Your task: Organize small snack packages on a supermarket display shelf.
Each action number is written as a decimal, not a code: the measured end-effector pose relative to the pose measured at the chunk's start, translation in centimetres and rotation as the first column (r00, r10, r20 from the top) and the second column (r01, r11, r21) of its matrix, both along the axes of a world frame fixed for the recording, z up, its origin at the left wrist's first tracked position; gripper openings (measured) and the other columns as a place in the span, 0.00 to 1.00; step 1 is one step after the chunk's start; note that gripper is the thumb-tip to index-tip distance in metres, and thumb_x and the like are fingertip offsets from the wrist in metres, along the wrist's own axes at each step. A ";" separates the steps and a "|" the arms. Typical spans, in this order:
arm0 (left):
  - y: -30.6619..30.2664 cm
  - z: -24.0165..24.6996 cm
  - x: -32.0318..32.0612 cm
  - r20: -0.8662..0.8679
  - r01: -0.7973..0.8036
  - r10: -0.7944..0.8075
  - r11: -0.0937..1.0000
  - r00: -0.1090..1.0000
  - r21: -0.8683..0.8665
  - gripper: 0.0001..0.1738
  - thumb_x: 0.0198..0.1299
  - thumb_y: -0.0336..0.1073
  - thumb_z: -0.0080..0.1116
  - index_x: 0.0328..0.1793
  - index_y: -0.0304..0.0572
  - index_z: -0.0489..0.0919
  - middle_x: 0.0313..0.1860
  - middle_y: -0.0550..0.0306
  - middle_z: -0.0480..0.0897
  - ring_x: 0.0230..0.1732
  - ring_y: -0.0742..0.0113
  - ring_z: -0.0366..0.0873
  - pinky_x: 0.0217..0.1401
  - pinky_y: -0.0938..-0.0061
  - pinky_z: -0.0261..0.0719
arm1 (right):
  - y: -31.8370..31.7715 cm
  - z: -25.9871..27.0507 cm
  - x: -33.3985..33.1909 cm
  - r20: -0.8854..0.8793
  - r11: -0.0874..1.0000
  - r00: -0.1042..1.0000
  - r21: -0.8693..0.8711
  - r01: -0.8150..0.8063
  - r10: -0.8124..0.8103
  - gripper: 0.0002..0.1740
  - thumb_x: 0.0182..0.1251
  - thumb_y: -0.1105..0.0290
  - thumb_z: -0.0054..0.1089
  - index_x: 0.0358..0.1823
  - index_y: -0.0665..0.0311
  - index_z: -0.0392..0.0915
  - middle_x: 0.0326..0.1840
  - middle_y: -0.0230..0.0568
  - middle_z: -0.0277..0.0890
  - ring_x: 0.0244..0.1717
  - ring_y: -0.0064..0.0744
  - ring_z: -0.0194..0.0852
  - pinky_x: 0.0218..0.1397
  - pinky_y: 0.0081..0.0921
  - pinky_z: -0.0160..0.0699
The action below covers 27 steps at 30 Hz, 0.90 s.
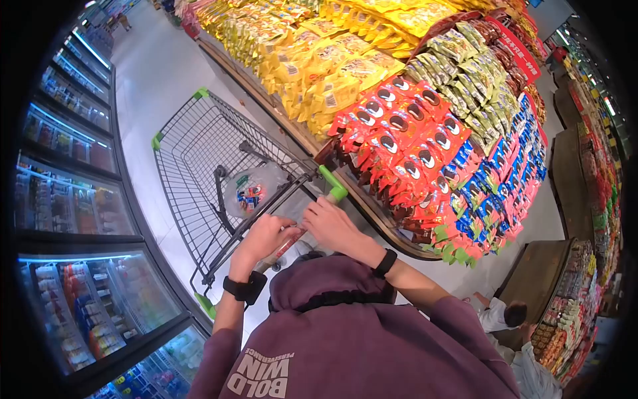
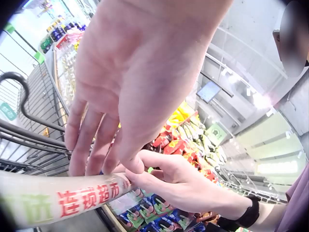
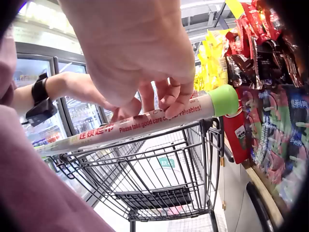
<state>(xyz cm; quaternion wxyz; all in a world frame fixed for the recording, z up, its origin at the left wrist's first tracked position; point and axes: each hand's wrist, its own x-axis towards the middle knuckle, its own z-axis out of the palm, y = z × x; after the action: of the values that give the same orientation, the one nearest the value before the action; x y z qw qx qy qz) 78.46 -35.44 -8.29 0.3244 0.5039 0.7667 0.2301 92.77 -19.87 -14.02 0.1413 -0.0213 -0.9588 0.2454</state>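
A wire shopping cart [image 1: 219,153] stands ahead of me, its pale printed handle [image 3: 159,120] crossing under both hands. My left hand [image 1: 264,238] hangs over the handle with its fingers fairly straight, as the left wrist view shows. Its thumb meets the fingers of my right hand [image 1: 332,223] at the handle's middle. The right fingers [image 3: 177,96] bend over the handle, tips on it, near the green end cap [image 3: 224,100]. Inside the cart lies a clear plastic bag [image 1: 239,203] with colourful packets [image 1: 251,198].
On the right, a wooden-edged display [image 1: 292,130] is heaped with yellow bags [image 1: 332,66], red packets [image 1: 405,126] and blue packets [image 1: 505,163]. Glass-door coolers [image 1: 100,299] line the left. Another person [image 1: 495,314] is at the lower right, near more shelves.
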 end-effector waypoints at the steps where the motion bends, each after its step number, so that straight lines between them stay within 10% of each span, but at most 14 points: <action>1: -1.1 0.2 0.0 -0.001 -0.045 0.045 0.998 0.999 0.039 0.13 0.65 0.37 0.63 0.47 0.34 0.87 0.37 0.40 0.87 0.37 0.45 0.85 0.43 0.62 0.82 | 0.0 0.8 0.0 0.010 0.999 1.000 -0.049 0.003 -0.003 0.09 0.65 0.65 0.62 0.37 0.64 0.80 0.40 0.40 0.75 0.49 0.41 0.71 0.49 0.35 0.77; 7: -7.4 -0.2 -3.6 0.177 -0.378 0.362 0.924 0.915 0.066 0.13 0.66 0.37 0.63 0.43 0.31 0.86 0.32 0.42 0.86 0.31 0.49 0.85 0.37 0.63 0.80 | -2.3 1.6 -1.2 0.038 0.998 0.997 -0.002 -0.070 0.070 0.07 0.67 0.64 0.63 0.35 0.59 0.82 0.35 0.32 0.76 0.44 0.37 0.71 0.44 0.34 0.76; 11: -10.3 -2.6 -10.8 -0.249 -0.359 0.371 0.929 0.895 0.094 0.14 0.67 0.40 0.60 0.43 0.34 0.87 0.25 0.45 0.85 0.26 0.58 0.84 0.34 0.65 0.80 | -4.2 1.9 -1.4 -0.021 0.993 0.994 -0.044 -0.110 0.109 0.05 0.64 0.69 0.66 0.39 0.60 0.84 0.36 0.33 0.78 0.39 0.39 0.70 0.42 0.34 0.76; 19: -10.3 -16.1 -20.2 -0.141 -0.236 0.211 0.951 0.967 -0.199 0.19 0.65 0.46 0.63 0.46 0.33 0.87 0.28 0.47 0.87 0.26 0.59 0.86 0.37 0.67 0.84 | -4.3 2.5 -0.2 0.038 0.997 0.997 -0.044 -0.066 0.067 0.05 0.63 0.71 0.68 0.39 0.60 0.84 0.38 0.33 0.80 0.39 0.40 0.72 0.44 0.33 0.77; 24: -9.9 -24.3 -20.1 -0.179 -0.287 0.239 0.899 0.954 -0.331 0.19 0.66 0.51 0.60 0.51 0.47 0.89 0.49 0.36 0.86 0.55 0.48 0.82 0.62 0.57 0.78 | -5.0 3.5 0.3 0.082 0.999 0.996 -0.036 -0.032 0.035 0.05 0.63 0.71 0.68 0.40 0.60 0.85 0.38 0.34 0.79 0.40 0.41 0.72 0.42 0.35 0.78; 27: -10.6 -29.1 -18.7 -0.456 -0.445 0.314 0.870 0.832 -0.212 0.19 0.61 0.48 0.62 0.53 0.48 0.88 0.44 0.32 0.86 0.54 0.45 0.84 0.64 0.60 0.79 | -4.8 4.6 0.2 0.230 0.992 0.970 -0.107 -0.061 0.084 0.07 0.63 0.71 0.68 0.42 0.61 0.85 0.38 0.34 0.79 0.40 0.41 0.72 0.42 0.36 0.78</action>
<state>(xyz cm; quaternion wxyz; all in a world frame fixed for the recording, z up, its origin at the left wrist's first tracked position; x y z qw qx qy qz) 59.78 -46.00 -37.38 0.1793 0.3189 0.9289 0.0574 92.95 -24.62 -9.44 0.0170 -0.0220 -0.9556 0.2934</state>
